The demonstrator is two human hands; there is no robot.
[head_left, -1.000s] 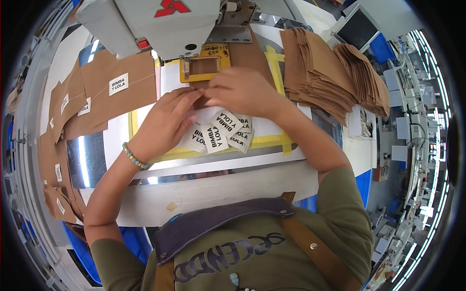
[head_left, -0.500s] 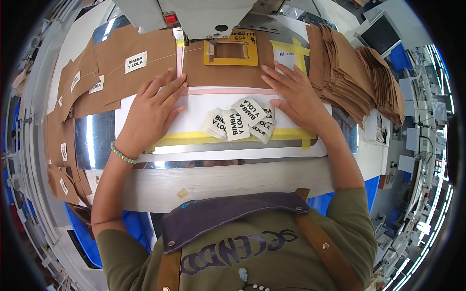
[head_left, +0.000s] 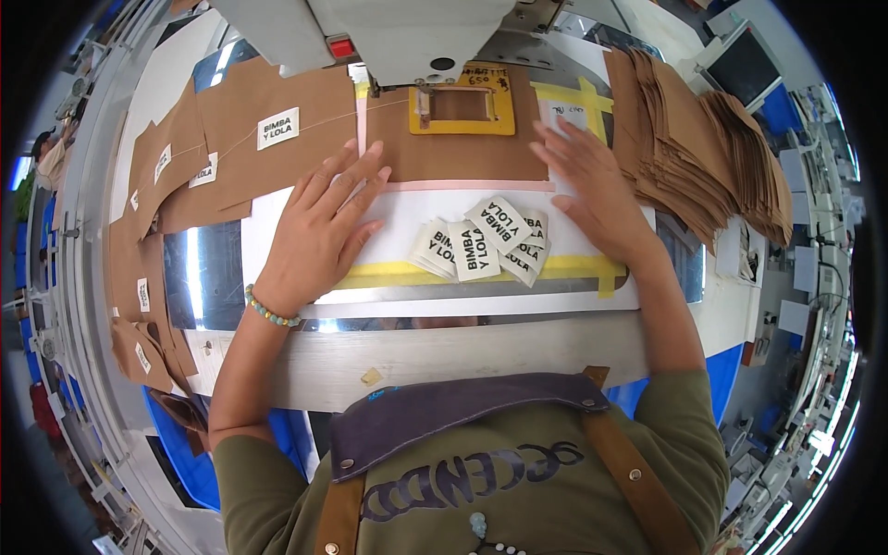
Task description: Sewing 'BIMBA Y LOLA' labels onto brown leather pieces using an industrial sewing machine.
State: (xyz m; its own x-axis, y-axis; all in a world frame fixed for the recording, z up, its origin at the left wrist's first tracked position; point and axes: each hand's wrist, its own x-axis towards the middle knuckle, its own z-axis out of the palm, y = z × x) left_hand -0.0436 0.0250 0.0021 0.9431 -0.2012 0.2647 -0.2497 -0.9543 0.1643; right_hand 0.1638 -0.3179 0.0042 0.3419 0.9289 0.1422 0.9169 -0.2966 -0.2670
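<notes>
My left hand (head_left: 319, 231) lies palm down with fingers outstretched, fingertips by the pink strip (head_left: 362, 116) at the left edge of a flat brown panel (head_left: 453, 165). My right hand (head_left: 597, 190), slightly blurred, holds nothing and has its fingers apart beside the panel's right edge; whether it touches the panel I cannot tell. A yellow frame (head_left: 507, 120) with a rectangular opening sits on the panel, under the sewing machine head (head_left: 421, 37). Between my hands, several white printed labels (head_left: 477, 254) lie in an overlapping pile on the white sheet (head_left: 388, 245).
Brown pieces with white labels (head_left: 277, 128), joined by a thread, spread out at left. Stacks of brown pieces (head_left: 666, 139) stand at right. Yellow tape (head_left: 370, 270) crosses the white sheet. A screen (head_left: 745, 65) is at far right, and blue bins (head_left: 190, 444) sit below the table edge.
The whole view has shifted slightly. My right hand has moved a little to the right, off the panel's edge; my left fingertips have slid slightly right and nearer. The labels stay in place.
</notes>
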